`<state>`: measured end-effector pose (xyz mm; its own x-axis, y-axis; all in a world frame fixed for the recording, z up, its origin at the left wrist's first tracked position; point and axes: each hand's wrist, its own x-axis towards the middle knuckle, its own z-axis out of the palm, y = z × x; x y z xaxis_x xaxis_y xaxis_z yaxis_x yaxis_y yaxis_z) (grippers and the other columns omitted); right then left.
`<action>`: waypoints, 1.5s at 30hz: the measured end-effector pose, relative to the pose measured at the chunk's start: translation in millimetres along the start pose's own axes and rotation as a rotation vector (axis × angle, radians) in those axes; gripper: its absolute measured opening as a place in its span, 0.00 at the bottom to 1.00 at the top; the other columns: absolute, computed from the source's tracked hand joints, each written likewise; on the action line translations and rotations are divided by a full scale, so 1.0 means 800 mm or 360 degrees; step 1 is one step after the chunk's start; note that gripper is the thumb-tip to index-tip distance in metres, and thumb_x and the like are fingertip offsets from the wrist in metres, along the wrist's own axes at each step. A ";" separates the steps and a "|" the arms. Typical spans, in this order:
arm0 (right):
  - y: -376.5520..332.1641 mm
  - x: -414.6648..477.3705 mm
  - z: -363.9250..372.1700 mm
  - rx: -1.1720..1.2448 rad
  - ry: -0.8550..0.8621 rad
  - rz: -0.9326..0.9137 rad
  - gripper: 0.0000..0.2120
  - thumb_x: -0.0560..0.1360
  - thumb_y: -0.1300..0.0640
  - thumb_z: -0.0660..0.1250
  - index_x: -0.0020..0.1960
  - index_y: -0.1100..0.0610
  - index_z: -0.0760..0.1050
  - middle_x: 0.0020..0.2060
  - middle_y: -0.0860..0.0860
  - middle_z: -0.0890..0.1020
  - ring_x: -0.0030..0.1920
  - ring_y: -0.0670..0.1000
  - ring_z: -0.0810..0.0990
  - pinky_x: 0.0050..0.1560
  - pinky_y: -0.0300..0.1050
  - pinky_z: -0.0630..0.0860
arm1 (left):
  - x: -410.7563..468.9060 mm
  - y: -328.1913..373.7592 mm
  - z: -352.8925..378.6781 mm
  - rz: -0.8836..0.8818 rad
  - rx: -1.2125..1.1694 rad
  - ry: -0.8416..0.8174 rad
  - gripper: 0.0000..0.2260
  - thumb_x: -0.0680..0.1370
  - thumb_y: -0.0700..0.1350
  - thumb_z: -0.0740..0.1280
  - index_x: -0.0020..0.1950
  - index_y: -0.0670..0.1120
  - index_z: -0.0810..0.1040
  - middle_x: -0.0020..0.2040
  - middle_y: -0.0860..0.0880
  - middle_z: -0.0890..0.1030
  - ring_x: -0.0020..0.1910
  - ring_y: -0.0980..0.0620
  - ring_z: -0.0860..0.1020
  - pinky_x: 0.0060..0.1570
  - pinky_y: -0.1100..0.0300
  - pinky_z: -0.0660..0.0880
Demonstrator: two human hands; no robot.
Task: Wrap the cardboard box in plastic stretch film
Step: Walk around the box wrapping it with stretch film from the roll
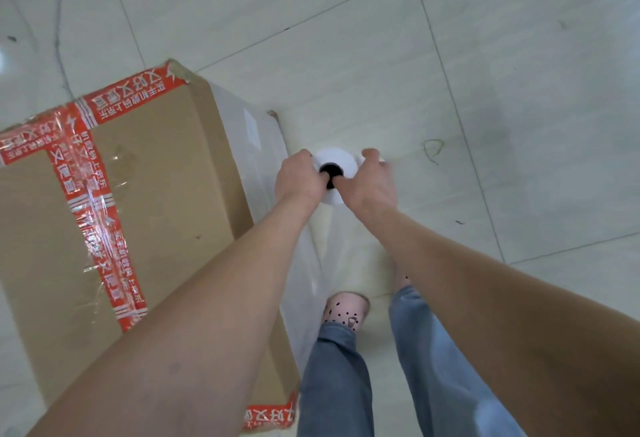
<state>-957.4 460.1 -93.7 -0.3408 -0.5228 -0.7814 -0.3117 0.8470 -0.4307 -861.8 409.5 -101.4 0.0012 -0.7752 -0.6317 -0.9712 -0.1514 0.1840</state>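
Looking down from my head camera, I am gripping the stretch film roll [337, 163] upright with both hands: my left hand [300, 178] and my right hand [372, 182] are each curled around its top end, thumbs hooking into the dark core. The cardboard box [145, 201], sealed with red printed tape [93, 215], is standing on the tiled floor [450, 73] just to my left, film [256, 146] already covering its near side.

My arms: bare to past the elbow, no sleeves, no watch or rings showing. My legs: faded blue jeans [334, 377]. My feet: pale slippers [346, 308] with black specks.
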 end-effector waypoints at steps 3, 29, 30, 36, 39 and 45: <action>0.001 0.009 -0.007 0.0201 -0.0097 0.0137 0.25 0.74 0.53 0.66 0.68 0.55 0.64 0.52 0.52 0.75 0.45 0.54 0.74 0.44 0.44 0.71 | 0.007 0.010 -0.007 0.0112 0.0110 -0.0011 0.13 0.75 0.43 0.66 0.59 0.43 0.74 0.56 0.44 0.77 0.55 0.44 0.76 0.43 0.57 0.68; -0.118 0.062 -0.015 0.0274 -0.0443 -0.0055 0.23 0.77 0.51 0.65 0.69 0.57 0.66 0.53 0.50 0.74 0.48 0.52 0.75 0.45 0.42 0.70 | 0.099 0.009 -0.100 -0.0127 0.0193 0.0124 0.17 0.75 0.40 0.64 0.64 0.42 0.71 0.60 0.41 0.75 0.60 0.41 0.73 0.50 0.54 0.70; -0.122 0.063 -0.012 0.0294 -0.0433 -0.0052 0.23 0.77 0.52 0.64 0.69 0.58 0.66 0.52 0.50 0.73 0.49 0.53 0.76 0.45 0.41 0.70 | 0.100 0.006 -0.102 -0.0116 0.0228 0.0107 0.18 0.75 0.40 0.64 0.65 0.43 0.71 0.60 0.41 0.75 0.60 0.42 0.73 0.52 0.54 0.70; -0.145 0.071 0.008 0.0004 -0.0355 -0.0130 0.17 0.76 0.58 0.63 0.64 0.58 0.71 0.56 0.54 0.78 0.48 0.54 0.75 0.44 0.42 0.68 | 0.112 -0.007 -0.112 0.0168 0.0437 0.0014 0.12 0.74 0.37 0.63 0.57 0.42 0.72 0.55 0.42 0.76 0.55 0.41 0.76 0.44 0.54 0.71; -0.160 0.078 0.002 -0.0278 -0.0299 -0.0257 0.19 0.75 0.58 0.63 0.65 0.55 0.72 0.57 0.53 0.79 0.54 0.56 0.77 0.47 0.42 0.71 | 0.123 -0.002 -0.120 0.0306 0.0497 -0.0004 0.10 0.74 0.37 0.62 0.54 0.43 0.73 0.52 0.44 0.75 0.52 0.42 0.77 0.42 0.54 0.71; -0.193 0.095 -0.003 -0.0428 -0.0139 -0.0398 0.22 0.75 0.55 0.64 0.68 0.49 0.66 0.60 0.51 0.76 0.59 0.56 0.76 0.53 0.48 0.74 | 0.149 0.002 -0.145 0.0133 0.0421 -0.0052 0.10 0.75 0.41 0.64 0.55 0.42 0.74 0.53 0.42 0.78 0.53 0.40 0.77 0.42 0.55 0.70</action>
<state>-937.3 289.4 -85.8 -0.1517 -0.6901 -0.7077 -0.6015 0.6325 -0.4879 -835.4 245.6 -89.4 -0.0849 -0.7573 -0.6475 -0.9961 0.0811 0.0359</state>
